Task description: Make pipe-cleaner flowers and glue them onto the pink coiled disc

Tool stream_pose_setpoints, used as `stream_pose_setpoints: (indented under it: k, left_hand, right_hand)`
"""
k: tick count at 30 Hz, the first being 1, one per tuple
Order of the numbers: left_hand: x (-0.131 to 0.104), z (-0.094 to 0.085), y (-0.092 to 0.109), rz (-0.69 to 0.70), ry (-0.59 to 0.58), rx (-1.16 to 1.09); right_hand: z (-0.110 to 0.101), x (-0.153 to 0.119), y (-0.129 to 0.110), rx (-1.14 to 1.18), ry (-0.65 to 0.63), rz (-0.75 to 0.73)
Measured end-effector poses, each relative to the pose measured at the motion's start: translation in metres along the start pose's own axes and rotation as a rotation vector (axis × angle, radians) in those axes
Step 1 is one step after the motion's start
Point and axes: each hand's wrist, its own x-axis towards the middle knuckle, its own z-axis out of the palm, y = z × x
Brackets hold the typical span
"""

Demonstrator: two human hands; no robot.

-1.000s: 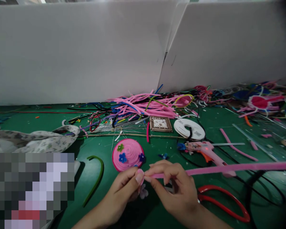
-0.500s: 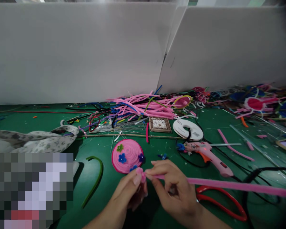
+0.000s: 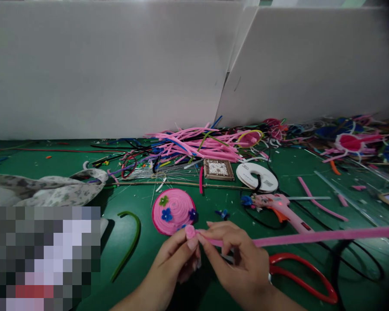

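Between my hands is a pink pipe cleaner (image 3: 294, 237), its near end wound into a small coil. My left hand (image 3: 173, 261) pinches that coil between thumb and fingertips. Right beside it, my right hand (image 3: 238, 255) grips the straight length, which runs off past the right edge. Just beyond my left hand lies a round pink spiral disc (image 3: 175, 210) with small blue and green flowers on it; my fingers cover its lower edge. Red-handled scissors (image 3: 304, 276) lie by my right wrist, their blades hidden beneath my right hand.
A pink hot glue gun (image 3: 283, 209) lies right of centre, near a white spool (image 3: 257, 177) and a small bead tray (image 3: 218, 169). Pink pipe cleaners (image 3: 194, 144) are heaped along the white partition (image 3: 110, 69). A bent green stem (image 3: 132, 242) lies to the left.
The pipe cleaner's free right-hand length has swung upward. The coil has turned in my left fingers and shows its round face more. Both hands stay in nearly the same place.
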Motion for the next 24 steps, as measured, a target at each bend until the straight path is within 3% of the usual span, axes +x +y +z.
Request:
stream_pose_setpoints:
  k: [5,10,16,24]
  left_hand:
    - [0.002,-0.006,-0.003,0.023,-0.043,-0.042]
    - [0.004,-0.010,-0.006,0.024,-0.071,-0.036]
    - [0.001,-0.008,-0.002,0.016,-0.048,0.009]
    - [-0.001,-0.007,0.012,0.119,-0.021,0.108]
  right_hand:
    - [-0.005,0.003,-0.006,0.033,-0.121,-0.001]
    - [-0.006,0.003,-0.003,0.031,-0.158,-0.046]
    - [-0.006,0.004,0.001,0.043,-0.126,-0.041]
    - [-0.008,0.009,0.002,0.020,-0.060,-0.014]
